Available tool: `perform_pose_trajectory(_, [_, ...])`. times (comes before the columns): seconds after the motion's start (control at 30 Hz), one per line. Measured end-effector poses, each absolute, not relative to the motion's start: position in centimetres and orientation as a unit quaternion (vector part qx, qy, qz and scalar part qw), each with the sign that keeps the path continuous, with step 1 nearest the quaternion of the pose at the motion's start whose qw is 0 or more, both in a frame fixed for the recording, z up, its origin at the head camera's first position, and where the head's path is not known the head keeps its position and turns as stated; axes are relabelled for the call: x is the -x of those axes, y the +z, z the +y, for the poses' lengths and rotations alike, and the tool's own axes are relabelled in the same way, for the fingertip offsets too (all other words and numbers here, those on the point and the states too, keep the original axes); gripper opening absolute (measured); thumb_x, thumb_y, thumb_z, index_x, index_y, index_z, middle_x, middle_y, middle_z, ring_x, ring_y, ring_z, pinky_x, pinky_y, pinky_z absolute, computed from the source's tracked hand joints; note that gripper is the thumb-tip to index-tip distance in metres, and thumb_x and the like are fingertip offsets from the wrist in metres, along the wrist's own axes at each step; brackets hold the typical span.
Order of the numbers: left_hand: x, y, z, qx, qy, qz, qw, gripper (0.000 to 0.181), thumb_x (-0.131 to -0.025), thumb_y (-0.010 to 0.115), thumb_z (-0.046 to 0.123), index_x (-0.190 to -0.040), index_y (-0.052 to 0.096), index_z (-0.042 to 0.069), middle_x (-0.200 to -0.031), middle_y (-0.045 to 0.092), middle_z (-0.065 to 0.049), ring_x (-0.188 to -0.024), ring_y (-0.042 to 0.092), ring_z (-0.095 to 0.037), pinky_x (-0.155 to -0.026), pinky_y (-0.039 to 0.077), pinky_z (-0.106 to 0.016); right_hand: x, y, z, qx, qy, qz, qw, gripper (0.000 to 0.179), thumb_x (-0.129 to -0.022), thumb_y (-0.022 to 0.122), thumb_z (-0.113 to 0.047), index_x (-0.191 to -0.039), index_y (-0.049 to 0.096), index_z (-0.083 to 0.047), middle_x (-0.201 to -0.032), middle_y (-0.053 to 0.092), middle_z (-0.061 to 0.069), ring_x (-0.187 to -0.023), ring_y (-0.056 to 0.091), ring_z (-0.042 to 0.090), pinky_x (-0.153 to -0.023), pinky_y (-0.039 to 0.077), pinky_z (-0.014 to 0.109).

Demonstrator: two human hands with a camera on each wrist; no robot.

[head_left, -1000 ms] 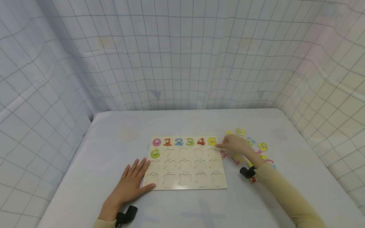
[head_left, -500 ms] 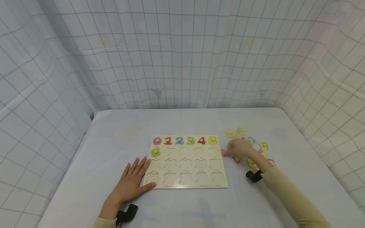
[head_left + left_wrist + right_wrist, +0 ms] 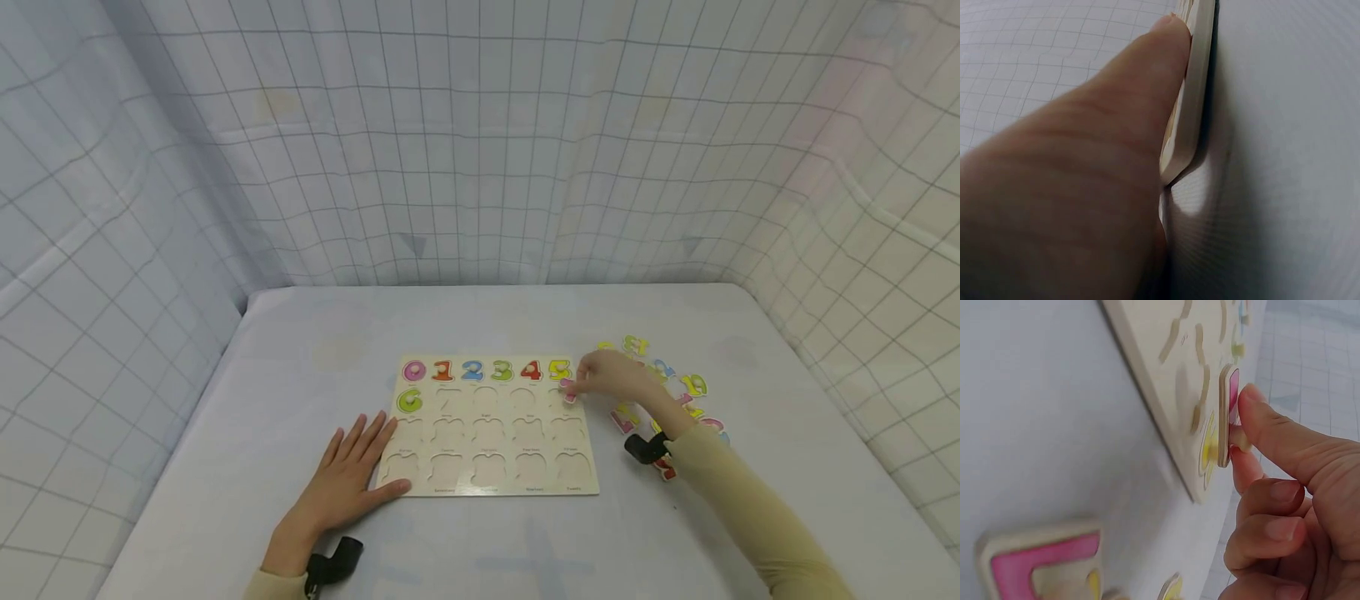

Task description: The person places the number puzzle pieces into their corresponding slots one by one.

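Note:
My left hand (image 3: 341,483) rests with fingers spread over the left edge of a wooden number puzzle board (image 3: 427,402); in the left wrist view its thumb (image 3: 1147,69) lies along the board's side. The right hand (image 3: 618,375) pinches a pink puzzle piece (image 3: 1234,394) by its wooden knob (image 3: 1239,439), between thumb and forefinger. That piece is tilted on edge over the board's upper right corner, just below the yellow 5 (image 3: 558,370). Numbers 0 to 5 sit in the top row, and a green 6 (image 3: 409,401) starts the second. Other recesses are bare.
Loose number pieces lie scattered to the right of the board, among them a green-yellow 13 (image 3: 635,345), a pink-and-yellow piece (image 3: 623,419) and a red one (image 3: 665,469). White sheet covers the table (image 3: 322,333); gridded cloth (image 3: 480,167) hangs around three sides.
The right hand went from the board's right edge down to the pink piece beside it, took hold of it, and carried it up and left over the board. The left hand stays put.

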State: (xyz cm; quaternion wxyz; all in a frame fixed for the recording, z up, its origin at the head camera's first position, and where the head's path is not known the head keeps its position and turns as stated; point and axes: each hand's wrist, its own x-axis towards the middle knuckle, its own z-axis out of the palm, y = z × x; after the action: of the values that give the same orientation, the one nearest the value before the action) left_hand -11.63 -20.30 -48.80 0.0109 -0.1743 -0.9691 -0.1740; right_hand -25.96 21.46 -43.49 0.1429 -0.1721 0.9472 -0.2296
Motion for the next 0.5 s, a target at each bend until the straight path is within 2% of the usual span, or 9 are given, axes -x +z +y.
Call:
perform_pose_trajectory(0.17, [11.6,-48.6,-20.3,0.175,-0.172,-0.969,0.015,0.091,-0.083,0.055,0.066,-0.15,0.029,0.011,-0.154,0.024,-0.011,-0.141,0.012,-0.033,-0.11,0.005,-0.054,26.6,-43.2,17.4,0.206,-0.231,0.941,0.137,0.033,-0.078,0.076,-0.041,-0.069,0.059,-0.014,-0.063,0.046,-0.006,-0.056,0.038,0.011,-0.048,0.027,0.025])
perform_pose_trajectory(0.5, [11.7,-49.0,-20.2,0.185,-0.181,-0.965,0.044,0.089,-0.082,0.058,0.065,-0.149,0.032,0.011,-0.152,0.028,-0.012,-0.141,0.015,-0.034,-0.109,0.007,-0.055,26.6,-43.5,8.6,0.263,-0.176,0.939,0.134,0.03,-0.078,0.075,-0.044,-0.068,0.061,-0.021,-0.067,0.055,-0.008,-0.059,0.046,0.009,-0.048,0.035,0.024])
